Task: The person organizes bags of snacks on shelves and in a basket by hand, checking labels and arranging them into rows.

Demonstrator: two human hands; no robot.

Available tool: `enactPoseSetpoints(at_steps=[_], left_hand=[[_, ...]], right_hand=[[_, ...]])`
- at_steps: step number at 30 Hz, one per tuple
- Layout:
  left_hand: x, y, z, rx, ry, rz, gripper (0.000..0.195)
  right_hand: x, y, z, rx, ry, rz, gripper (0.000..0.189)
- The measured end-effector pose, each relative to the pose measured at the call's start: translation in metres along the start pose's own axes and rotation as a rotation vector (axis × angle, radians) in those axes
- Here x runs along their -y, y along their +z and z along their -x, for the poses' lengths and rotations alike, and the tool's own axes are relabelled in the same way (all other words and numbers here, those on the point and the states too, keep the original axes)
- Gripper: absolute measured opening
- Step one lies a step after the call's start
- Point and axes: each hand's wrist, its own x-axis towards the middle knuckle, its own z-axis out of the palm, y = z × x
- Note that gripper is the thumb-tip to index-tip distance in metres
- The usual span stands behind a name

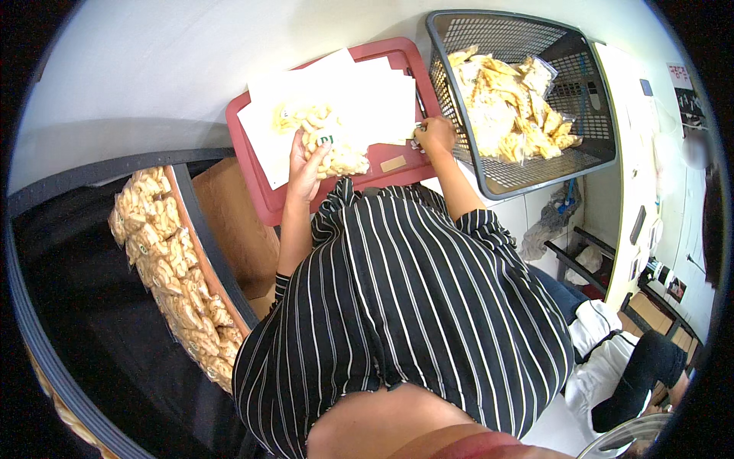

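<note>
My left hand [305, 169] grips a clear plastic bag of pale, curled snack pieces [344, 158], thumb across its front beside a green printed mark. The bag is over white paper sheets [378, 109] spread on a dark red plastic tabletop [375, 183]. Against the tabletop's right edge, my right hand [438, 136] has its fingers bent down over small light scraps [417, 144]. Whether anything is pinched between those fingertips is hidden. A tan strip [393, 164] lies to the left of this hand.
A dark plastic mesh basket [487, 183] with bagged snacks [516, 115] adjoins the tabletop's right side. Left of me, more snack bags [172, 264] line a shelf beside a brown cardboard box [229, 212]. Another person [608, 361] sits at lower right.
</note>
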Motion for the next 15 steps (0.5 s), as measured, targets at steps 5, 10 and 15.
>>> enactPoseSetpoints(at_steps=[5,10,15], left_hand=[[0.008,0.023,-0.007,0.039,-0.002,0.009,0.052],[0.022,0.047,-0.020,0.049,-0.028,-0.031,0.059],[0.046,0.053,-0.032,-0.010,-0.022,-0.078,0.062]], right_hand=[[-0.003,0.004,-0.007,0.024,-0.052,0.015,0.021],[-0.004,-0.019,0.012,-0.057,-0.329,-0.392,0.017],[-0.024,-0.104,0.002,-0.385,-0.540,-0.674,0.019]])
